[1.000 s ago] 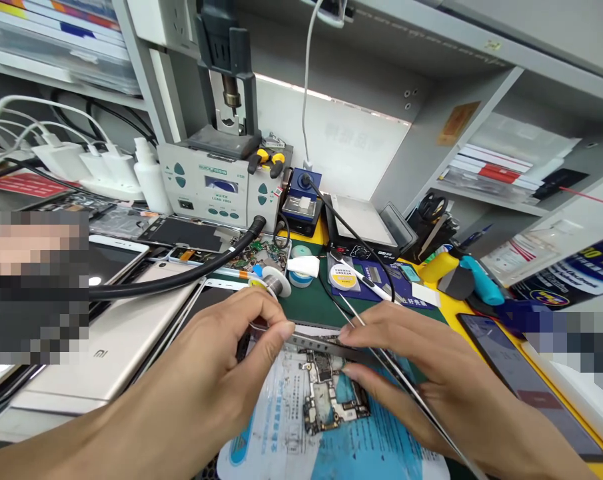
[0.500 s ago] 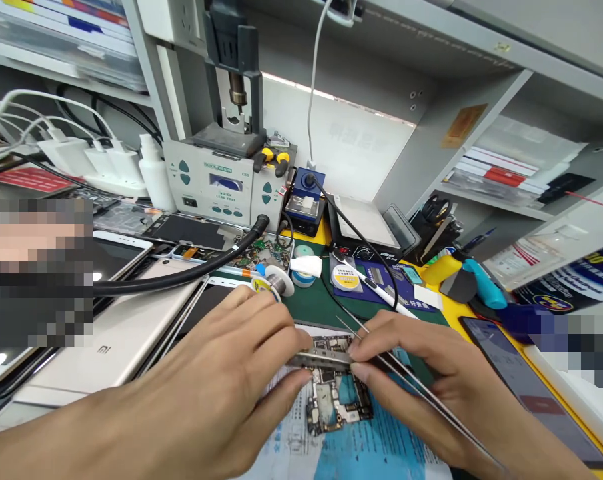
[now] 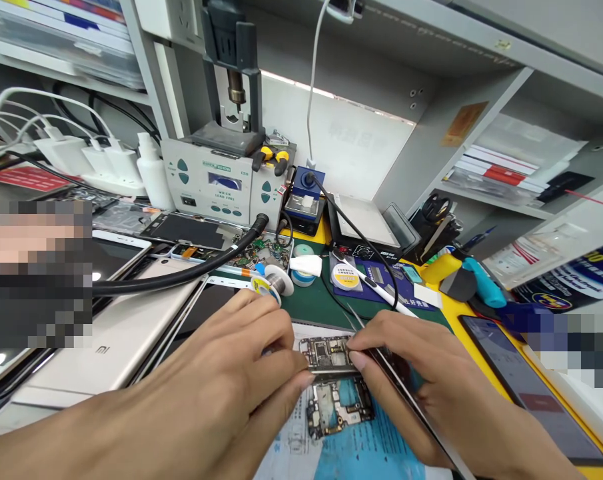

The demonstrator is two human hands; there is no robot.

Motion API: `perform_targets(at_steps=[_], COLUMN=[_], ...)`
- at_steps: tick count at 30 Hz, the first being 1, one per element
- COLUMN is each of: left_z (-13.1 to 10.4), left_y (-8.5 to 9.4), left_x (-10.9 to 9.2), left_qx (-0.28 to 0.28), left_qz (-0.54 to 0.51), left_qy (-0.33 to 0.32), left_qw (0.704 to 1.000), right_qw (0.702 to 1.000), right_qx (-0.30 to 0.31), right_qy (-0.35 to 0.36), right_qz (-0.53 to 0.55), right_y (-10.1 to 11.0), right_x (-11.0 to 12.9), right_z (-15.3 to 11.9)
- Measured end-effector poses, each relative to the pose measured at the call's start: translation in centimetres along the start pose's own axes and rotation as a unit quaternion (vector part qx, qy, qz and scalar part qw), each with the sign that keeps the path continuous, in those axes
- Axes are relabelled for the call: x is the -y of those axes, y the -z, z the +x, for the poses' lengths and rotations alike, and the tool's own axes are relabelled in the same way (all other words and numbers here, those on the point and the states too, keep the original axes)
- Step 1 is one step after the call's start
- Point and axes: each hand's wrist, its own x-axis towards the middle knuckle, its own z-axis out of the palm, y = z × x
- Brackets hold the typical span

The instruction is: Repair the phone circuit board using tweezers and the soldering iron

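From where I stand, the left hand (image 3: 266,360) is pinching one end of a thin strip (image 3: 335,371) between thumb and fingers; the right hand (image 3: 406,373) has its finger and thumb closed at the other end, with tweezers (image 3: 412,401) tucked across the same palm, tips poking out beyond the knuckles; the board (image 3: 354,415) lies on the sheet (image 3: 381,457) between and just below the hands, partly hidden by the strip; more circuitry shows just past it, though I cannot tell whether it is the same piece; to do this well, I would keep both pinches light and level, so the strip neither bows nor scrapes the small parts, and rest the hand edges on the bench for steadiness; the spare tweezers are the awkward bit, to my eye, since a turn of the right wrist could swing their tips about; just beyond the left knuckles sits a spool (image 3: 276,283), with a thick hose (image 3: 176,283) slung past it, both crowding that hand; a pale phone (image 3: 86,367) lies to its left, a white pen (image 3: 376,290) beyond the right hand, and a dark phone (image 3: 531,393) right of it.
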Motion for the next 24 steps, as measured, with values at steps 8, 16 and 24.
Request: perform_targets(at_steps=[8,16,24], left_z=[-0.3,-0.7,-0.4], left_y=[-0.1,-0.2,-0.2], left_x=[-0.2,-0.9,-1.0], left_qx=[-0.011,0.063,0.029], left_qz=[0.001,0.032,0.068], left_qy=[0.013,0.044,0.032], left_qw=[1.0,0.997,0.997], right_qw=[0.998,0.989,0.897], right_qx=[-0.036,-0.139,-0.163], right_qy=[0.031,0.028,-0.334], right_qz=[-0.045,0.031,0.24], right_y=[-1.0,-1.5,-1.8], right_x=[-0.7,0.4,3.2], right_z=[-0.3,0.1,-0.2])
